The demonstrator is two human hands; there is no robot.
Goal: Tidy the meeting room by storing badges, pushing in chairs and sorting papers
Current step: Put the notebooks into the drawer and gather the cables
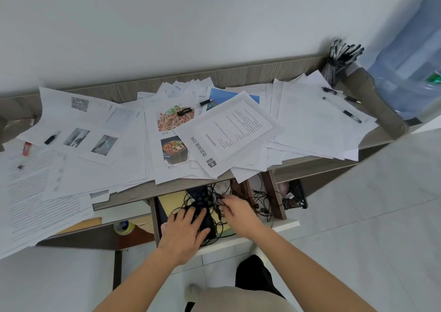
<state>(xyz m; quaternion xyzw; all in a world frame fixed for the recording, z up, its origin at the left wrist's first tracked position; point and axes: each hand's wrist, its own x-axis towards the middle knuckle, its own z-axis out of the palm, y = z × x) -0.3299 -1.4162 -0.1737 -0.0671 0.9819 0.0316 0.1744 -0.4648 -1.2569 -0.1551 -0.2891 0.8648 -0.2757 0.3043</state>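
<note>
An open drawer (284, 225) under the desk holds a dark pile of badges with tangled black lanyard cords (205, 206). My left hand (185, 228) lies flat on the pile, fingers spread and pressing down. My right hand (235, 210) reaches into the cords, its fingertips curled among them. Loose printed papers (224, 130) cover the desk top, several with food photos, one with a QR code.
Pens (352, 116) lie scattered on the papers. A mesh pen holder (336, 66) full of pens stands at the desk's back right corner, beside a large blue water bottle (410, 68). A black bin (296, 197) sits under the desk. My legs and shoe are below.
</note>
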